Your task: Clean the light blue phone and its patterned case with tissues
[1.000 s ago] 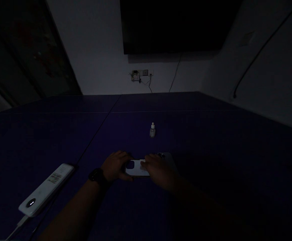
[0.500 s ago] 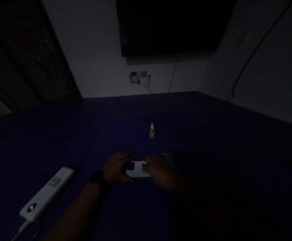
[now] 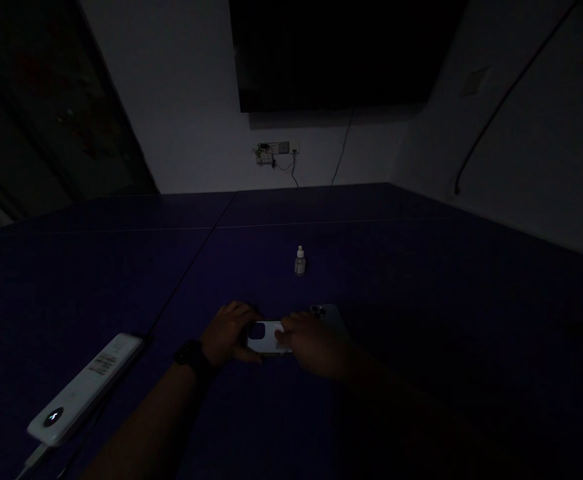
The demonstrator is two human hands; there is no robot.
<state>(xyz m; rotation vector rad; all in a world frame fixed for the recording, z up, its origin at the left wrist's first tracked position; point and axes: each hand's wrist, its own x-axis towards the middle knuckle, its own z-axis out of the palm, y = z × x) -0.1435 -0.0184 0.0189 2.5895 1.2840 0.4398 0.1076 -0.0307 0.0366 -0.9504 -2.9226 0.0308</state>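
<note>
A pale phone case (image 3: 265,345) with a dark camera cutout lies flat on the dark blue surface. My left hand (image 3: 229,333), with a black watch on its wrist, grips the case's left end between thumb and fingers. On the right half of the case, my right hand (image 3: 309,341) presses with its fingers closed on a small pale piece, mostly hidden under them. Its material is too dim to tell. A phone (image 3: 335,319) with several camera lenses lies just beyond my right hand, partly covered by it.
A small dropper bottle (image 3: 299,263) with a white top stands beyond the case. At the left lies a long white power strip-like device (image 3: 89,383) with a lit round display and cables. Sockets (image 3: 274,150) and a large dark screen (image 3: 331,53) are on the far wall.
My right hand has slid slightly left along the case, pressing the pale piece flatter. The left hand keeps its grip. The whole view has shifted a little.
</note>
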